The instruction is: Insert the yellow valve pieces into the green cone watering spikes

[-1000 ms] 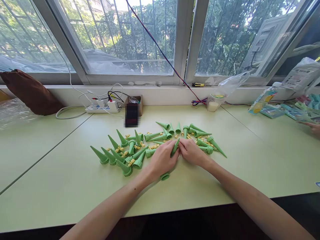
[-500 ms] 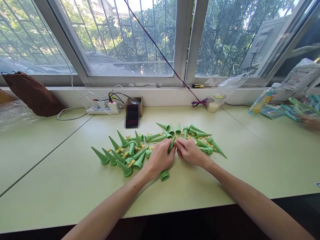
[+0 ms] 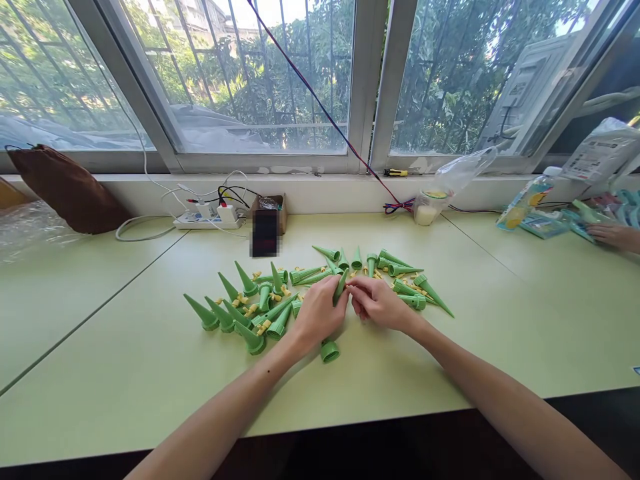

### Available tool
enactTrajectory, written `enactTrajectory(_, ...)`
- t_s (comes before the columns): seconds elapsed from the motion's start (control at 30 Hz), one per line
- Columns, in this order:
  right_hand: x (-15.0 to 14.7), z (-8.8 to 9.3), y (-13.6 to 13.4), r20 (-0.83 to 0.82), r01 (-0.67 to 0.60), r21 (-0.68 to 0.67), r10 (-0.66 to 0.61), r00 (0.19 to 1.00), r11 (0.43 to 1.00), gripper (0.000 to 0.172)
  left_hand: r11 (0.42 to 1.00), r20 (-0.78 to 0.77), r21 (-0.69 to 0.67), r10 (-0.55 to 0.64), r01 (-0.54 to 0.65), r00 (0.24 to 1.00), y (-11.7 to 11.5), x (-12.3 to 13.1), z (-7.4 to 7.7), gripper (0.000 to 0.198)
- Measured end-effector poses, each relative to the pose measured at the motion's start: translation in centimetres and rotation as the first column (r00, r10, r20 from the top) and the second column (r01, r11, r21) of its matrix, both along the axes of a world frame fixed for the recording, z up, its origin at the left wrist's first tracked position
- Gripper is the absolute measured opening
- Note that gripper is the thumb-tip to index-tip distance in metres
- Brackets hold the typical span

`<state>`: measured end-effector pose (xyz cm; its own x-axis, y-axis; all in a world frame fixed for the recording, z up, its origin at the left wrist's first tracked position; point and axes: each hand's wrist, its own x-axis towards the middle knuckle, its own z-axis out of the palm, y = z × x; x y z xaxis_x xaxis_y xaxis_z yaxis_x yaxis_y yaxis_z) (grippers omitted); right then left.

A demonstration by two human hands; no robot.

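Observation:
My left hand point(image 3: 317, 312) is closed round a green plastic cone spike point(image 3: 329, 349); its wide end sticks out below my palm and its tip shows between my fingers near the thumb. My right hand point(image 3: 380, 303) is pinched against the spike's upper part, on something too small to make out. Several more green cone spikes point(image 3: 240, 313) lie scattered on the pale green table point(image 3: 125, 347), left of my hands and behind them point(image 3: 395, 267). Small yellow pieces point(image 3: 263, 325) lie among them.
A white power strip point(image 3: 205, 217) with cables and a small cardboard box point(image 3: 270, 203) sit by the window ledge. A brown bag point(image 3: 65, 187) lies far left. A clear bag with a jar point(image 3: 433, 200) and packets point(image 3: 545, 217) are at right, where another person's hand point(image 3: 613, 235) rests.
My hands lifted the spike slightly away from me and tilted it more upright. The other person's hand at far right has shifted among the packets.

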<state>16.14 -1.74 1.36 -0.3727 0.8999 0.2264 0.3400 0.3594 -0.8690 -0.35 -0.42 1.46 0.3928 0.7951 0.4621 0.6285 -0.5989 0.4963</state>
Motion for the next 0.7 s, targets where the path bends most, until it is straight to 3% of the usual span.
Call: enactTrajectory(0.7, -0.11, 0.12, -0.12, 0.085, 0.029, 0.065, -0.035, 0.996, 0.997, 0.027, 0.999, 0.000, -0.025, -0.041, 0.041, 0.999, -0.18, 0.17, -0.39, 0.018)
